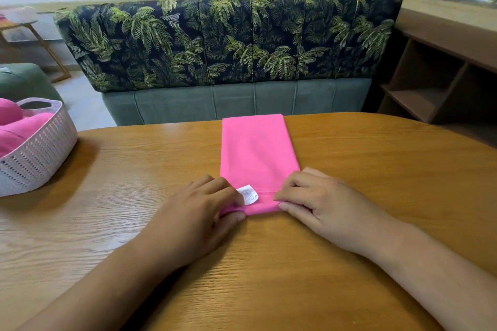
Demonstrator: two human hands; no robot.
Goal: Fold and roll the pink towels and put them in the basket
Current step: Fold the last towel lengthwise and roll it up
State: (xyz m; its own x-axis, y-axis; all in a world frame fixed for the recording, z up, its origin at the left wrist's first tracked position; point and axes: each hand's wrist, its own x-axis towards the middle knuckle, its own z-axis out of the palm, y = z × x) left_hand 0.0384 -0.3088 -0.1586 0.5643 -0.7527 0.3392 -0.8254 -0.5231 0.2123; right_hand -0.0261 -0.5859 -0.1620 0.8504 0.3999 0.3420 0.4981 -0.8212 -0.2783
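Pink towel (258,150) lies on the table (269,263), already folded into a long narrow strip that runs straight away from my fingertips toward the far edge. Near end is under both hands. My left hand (204,207) pinches the near left corner: fingers (226,191) curled over the top, thumb pressed in from my side, cloth clamped between them. My right hand (314,201) grips the near right corner the same way, fingers bent down on the cloth and thumb against the edge. The near edge looks lifted and turned over slightly between my two hands, so I judge this is the very start of the roll, barely a first turn. White care label (248,194) shows on top, just beside my left fingertips. The rest of the strip beyond my fingers is flat and smooth. Basket (40,153) sits well off to the left of my left hand, at the table's edge; other pink towels (16,126) are already inside it, at least one of them rounded like a roll, count not clear. Status: folding done for this towel; rolling nearly all left, then the carry left to the basket. I see no further loose towels on the table.
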